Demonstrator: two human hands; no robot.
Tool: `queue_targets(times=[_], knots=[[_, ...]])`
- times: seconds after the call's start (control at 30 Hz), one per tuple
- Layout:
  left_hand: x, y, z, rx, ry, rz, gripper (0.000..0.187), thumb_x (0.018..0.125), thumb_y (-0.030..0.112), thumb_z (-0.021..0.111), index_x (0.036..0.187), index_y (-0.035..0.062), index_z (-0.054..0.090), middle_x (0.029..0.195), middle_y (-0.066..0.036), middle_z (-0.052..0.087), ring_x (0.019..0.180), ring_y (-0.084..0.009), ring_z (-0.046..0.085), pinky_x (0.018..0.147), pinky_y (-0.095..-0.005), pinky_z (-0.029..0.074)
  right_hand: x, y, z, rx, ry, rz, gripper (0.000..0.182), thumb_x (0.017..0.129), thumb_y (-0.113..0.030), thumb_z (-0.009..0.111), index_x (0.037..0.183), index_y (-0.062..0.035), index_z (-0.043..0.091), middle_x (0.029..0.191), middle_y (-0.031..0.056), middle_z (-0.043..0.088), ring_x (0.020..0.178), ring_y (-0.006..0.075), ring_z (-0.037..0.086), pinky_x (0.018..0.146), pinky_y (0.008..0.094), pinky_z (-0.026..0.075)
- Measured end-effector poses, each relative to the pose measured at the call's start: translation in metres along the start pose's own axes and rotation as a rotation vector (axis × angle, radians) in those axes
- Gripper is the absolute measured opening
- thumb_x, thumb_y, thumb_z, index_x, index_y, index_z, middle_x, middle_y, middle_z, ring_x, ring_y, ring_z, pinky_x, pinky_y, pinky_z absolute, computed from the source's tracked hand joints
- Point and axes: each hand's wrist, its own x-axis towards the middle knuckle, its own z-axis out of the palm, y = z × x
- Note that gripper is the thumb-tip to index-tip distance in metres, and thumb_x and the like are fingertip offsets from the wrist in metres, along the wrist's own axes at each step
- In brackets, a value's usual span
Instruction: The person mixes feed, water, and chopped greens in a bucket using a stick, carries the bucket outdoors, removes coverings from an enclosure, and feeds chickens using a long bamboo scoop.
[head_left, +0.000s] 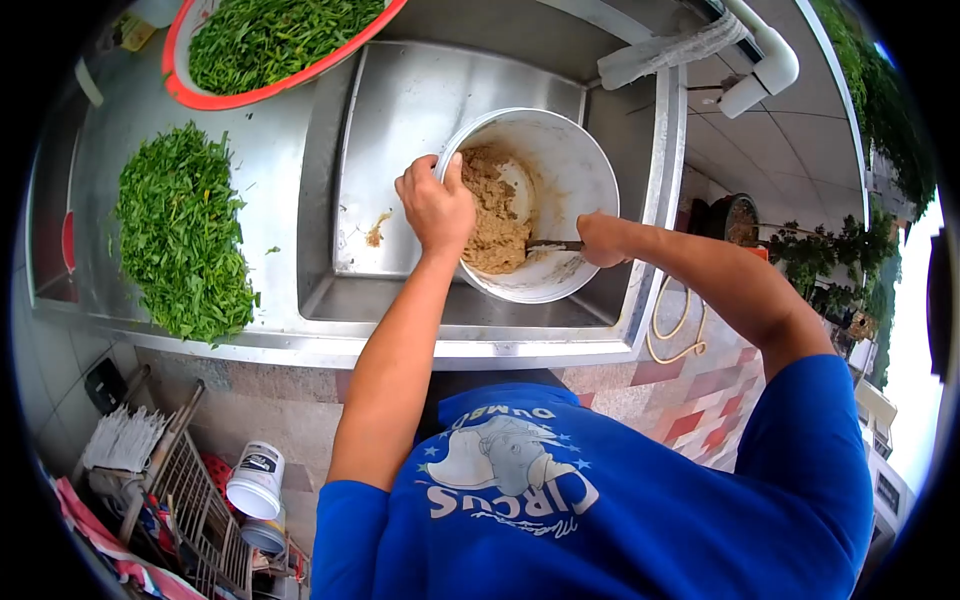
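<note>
A white bucket [585, 165] was at the sink [400, 110].
The left hand's [440, 207] fingers [453, 170] held its rim; the right hand [604, 240] held a tool [555, 244] touching brown mush [492, 225]. Chopped leaves [188, 240] lay on the table [275, 190].

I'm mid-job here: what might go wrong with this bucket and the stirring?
The white bucket might twist or slide in the steel sink, since only the left hand appears to steady its rim.
Some tan mixture could spill if the tool in the right hand flicks upward; a similar-coloured smear lies on the sink floor.
</note>
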Motion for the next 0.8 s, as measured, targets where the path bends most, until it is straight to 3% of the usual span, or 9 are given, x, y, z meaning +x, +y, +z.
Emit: queue_targets(times=[0.13, 0.37, 0.47, 0.5, 0.6, 0.63, 0.67, 0.73, 0.8], knots=[[0.000, -0.005, -0.002, 0.020, -0.019, 0.043, 0.035, 0.096, 0.030, 0.068, 0.105, -0.0039, 0.067, 0.103, -0.021, 0.069, 0.104, -0.0386, 0.057, 0.092, -0.0476, 0.045, 0.003, 0.022, 0.013, 0.505, -0.205, 0.013, 0.016, 0.093, -0.009, 0.060, 0.094, 0.0063, 0.061, 0.064, 0.0103, 0.057, 0.044, 0.0186, 0.051, 0.036, 0.0344, 0.039], [0.003, -0.004, -0.006, 0.011, -0.083, 0.027, 0.038, 0.097, 0.031, 0.067, 0.107, -0.0054, 0.065, 0.106, -0.022, 0.068, 0.106, -0.0392, 0.055, 0.095, -0.0481, 0.044, -0.046, 0.038, 0.027, 1.114, -0.298, -0.013, 0.022, 0.099, -0.015, 0.058, 0.092, 0.0039, 0.066, 0.063, 0.0055, 0.056, 0.042, 0.0122, 0.046, 0.034, 0.0305, 0.035], [0.004, -0.007, -0.004, 0.025, -0.072, 0.047, 0.037, 0.097, 0.031, 0.067, 0.107, -0.0051, 0.065, 0.106, -0.022, 0.068, 0.107, -0.0392, 0.055, 0.095, -0.0481, 0.044, -0.074, 0.041, 0.021, 0.815, -0.088, -0.019, 0.021, 0.098, -0.015, 0.059, 0.098, 0.0044, 0.066, 0.063, 0.0084, 0.057, 0.045, 0.0158, 0.051, 0.039, 0.0341, 0.043], [0.002, -0.010, -0.005, 0.026, -0.078, 0.037, 0.037, 0.097, 0.031, 0.067, 0.107, -0.0050, 0.065, 0.106, -0.022, 0.068, 0.107, -0.0392, 0.055, 0.095, -0.0481, 0.044, -0.076, 0.046, 0.024, 0.474, 0.117, -0.076, 0.020, 0.096, -0.015, 0.060, 0.099, 0.0044, 0.066, 0.066, 0.0157, 0.062, 0.053, 0.0267, 0.063, 0.052, 0.0410, 0.054], [0.005, -0.003, -0.004, 0.006, -0.090, 0.026, 0.037, 0.097, 0.031, 0.067, 0.107, -0.0049, 0.065, 0.106, -0.022, 0.068, 0.107, -0.0390, 0.055, 0.096, -0.0479, 0.043, -0.089, 0.055, 0.029, -0.100, 0.618, -0.083, 0.019, 0.093, -0.013, 0.060, 0.098, 0.0043, 0.064, 0.076, 0.0221, 0.068, 0.071, 0.0373, 0.071, 0.066, 0.0454, 0.058], [0.005, -0.003, -0.005, 0.002, -0.094, 0.027, 0.037, 0.097, 0.031, 0.067, 0.107, -0.0048, 0.065, 0.106, -0.022, 0.068, 0.108, -0.0389, 0.055, 0.096, -0.0478, 0.043, -0.097, 0.047, 0.013, -0.165, 0.597, -0.025, 0.018, 0.091, -0.014, 0.060, 0.097, 0.0031, 0.063, 0.088, 0.0255, 0.070, 0.081, 0.0413, 0.071, 0.070, 0.0481, 0.059], [0.004, -0.005, -0.006, 0.001, -0.100, 0.026, 0.037, 0.097, 0.031, 0.067, 0.107, -0.0048, 0.065, 0.106, -0.022, 0.068, 0.108, -0.0388, 0.055, 0.096, -0.0476, 0.043, -0.096, 0.045, 0.005, -0.271, 0.643, -0.024, 0.017, 0.093, -0.010, 0.058, 0.105, 0.0017, 0.060, 0.083, 0.0243, 0.069, 0.074, 0.0405, 0.070, 0.069, 0.0496, 0.058], [0.005, -0.005, -0.005, -0.004, -0.099, 0.025, 0.038, 0.096, 0.031, 0.068, 0.107, -0.0051, 0.065, 0.106, -0.022, 0.068, 0.108, -0.0384, 0.054, 0.096, -0.0473, 0.043, -0.096, 0.023, -0.015, -0.426, 0.733, -0.011, 0.012, 0.091, -0.007, 0.058, 0.098, 0.0024, 0.061, 0.090, 0.0219, 0.070, 0.082, 0.0356, 0.074, 0.065, 0.0442, 0.060], [0.004, -0.003, -0.007, 0.000, -0.102, 0.027, 0.038, 0.096, 0.031, 0.068, 0.106, -0.0053, 0.066, 0.107, -0.022, 0.067, 0.109, -0.0383, 0.054, 0.096, -0.0471, 0.043, -0.084, 0.004, -0.030, -0.539, 0.802, -0.072, 0.013, 0.092, -0.006, 0.058, 0.100, 0.0026, 0.062, 0.088, 0.0202, 0.070, 0.081, 0.0333, 0.074, 0.064, 0.0411, 0.060]])
